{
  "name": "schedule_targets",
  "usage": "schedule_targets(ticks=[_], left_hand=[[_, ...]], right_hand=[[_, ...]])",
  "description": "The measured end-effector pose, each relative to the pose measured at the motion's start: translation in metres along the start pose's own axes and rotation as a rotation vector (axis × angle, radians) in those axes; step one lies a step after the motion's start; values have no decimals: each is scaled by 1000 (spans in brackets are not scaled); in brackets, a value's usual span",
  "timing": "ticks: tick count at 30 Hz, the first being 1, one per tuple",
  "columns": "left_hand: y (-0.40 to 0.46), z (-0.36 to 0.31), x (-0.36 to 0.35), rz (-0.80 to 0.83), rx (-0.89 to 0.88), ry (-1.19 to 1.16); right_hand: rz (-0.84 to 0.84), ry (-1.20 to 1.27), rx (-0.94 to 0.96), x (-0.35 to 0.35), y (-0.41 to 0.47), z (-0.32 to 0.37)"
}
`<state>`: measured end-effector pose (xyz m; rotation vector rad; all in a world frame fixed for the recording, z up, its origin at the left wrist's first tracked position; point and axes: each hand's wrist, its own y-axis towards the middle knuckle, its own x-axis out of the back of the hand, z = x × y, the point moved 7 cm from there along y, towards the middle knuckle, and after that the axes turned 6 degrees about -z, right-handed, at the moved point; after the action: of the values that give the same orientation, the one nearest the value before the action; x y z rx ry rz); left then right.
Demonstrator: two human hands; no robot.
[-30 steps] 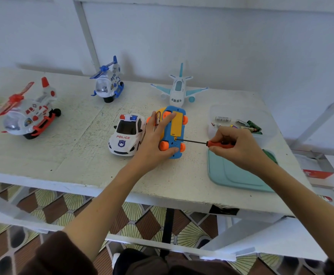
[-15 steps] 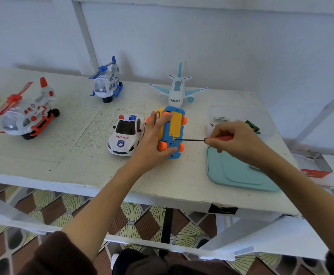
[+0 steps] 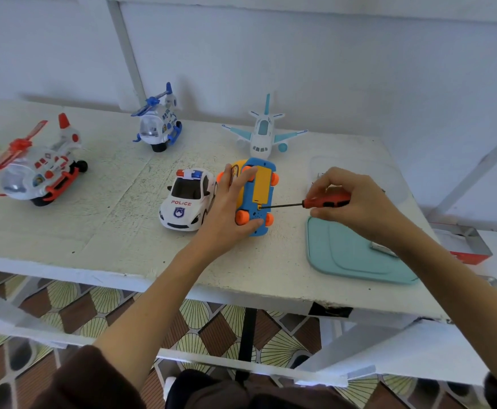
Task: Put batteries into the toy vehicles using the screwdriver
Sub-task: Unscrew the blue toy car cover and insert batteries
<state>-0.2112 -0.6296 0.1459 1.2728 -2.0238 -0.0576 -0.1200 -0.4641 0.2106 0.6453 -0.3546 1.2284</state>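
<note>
On the white tabletop [image 3: 99, 231], seen from the head camera, a blue toy car [image 3: 257, 199] lies on its side with its underside and 4 orange wheels turned toward the viewer; a yellow battery cover runs along that underside. The left hand [image 3: 229, 211] grips this car, thumb at the near end and fingers curled over the far side, holding it steady. The right hand [image 3: 356, 202] pinches the red and black handle of a screwdriver [image 3: 306, 203], fingers wrapped closely round it. Its thin dark shaft lies almost level and points left, the tip meeting the near end of the yellow cover.

Just left of the blue car, touching or nearly touching the left hand, stands a white police car [image 3: 186, 200]. A blue and white toy helicopter [image 3: 160, 125] and a white toy airplane [image 3: 263, 132] with pale blue wings stand near the wall. At the left sits a red and white toy helicopter [image 3: 39, 169]. A teal lid [image 3: 350, 255] lies flat under the right wrist, and behind the right hand is a clear plastic container [image 3: 389, 175], its contents mostly hidden.
</note>
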Motion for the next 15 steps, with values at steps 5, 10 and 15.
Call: schedule_targets(ticks=[5,10,15], left_hand=[[0,2,0,-24,29,-65],[-2,7,-2,-6,77,-124],[-4,2,-2,20,33,-87]], right_hand=[[-49,-52,-118,-7,1,-10],[-78,2,-18,-2,0,-6],[-84,29,-88,-5,0,-7]])
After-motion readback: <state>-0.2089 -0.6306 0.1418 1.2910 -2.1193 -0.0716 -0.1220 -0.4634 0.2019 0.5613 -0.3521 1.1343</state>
